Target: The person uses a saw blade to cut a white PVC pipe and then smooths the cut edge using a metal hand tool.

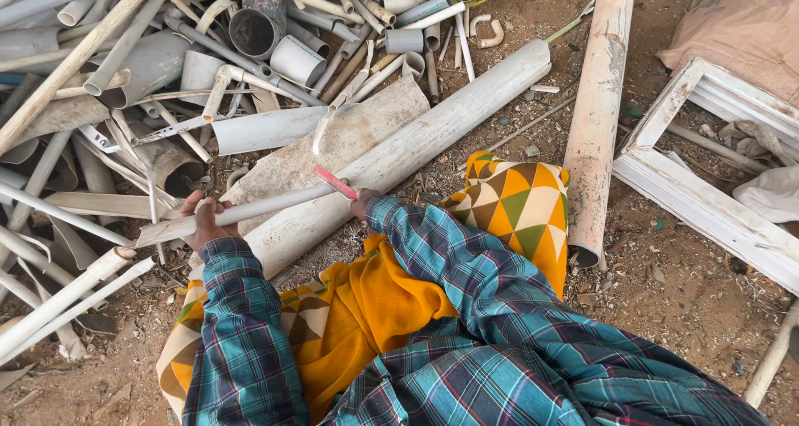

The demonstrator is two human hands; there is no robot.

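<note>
Head view: left hand [204, 220] grips thin pipe [250, 210]; right hand [361, 201], mostly hidden behind sleeve, holds red-handled tool [334, 181].

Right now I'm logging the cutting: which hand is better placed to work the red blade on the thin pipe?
The right hand. It is at the red blade, which lies across the thin pipe. The left hand grips that pipe farther along, steadying it.

Teal-and-navy plaid long sleeves [466, 309], mustard-yellow garment [374, 318] beneath, patterned cloth [516, 201] with orange, green, cream triangles over knee
</note>
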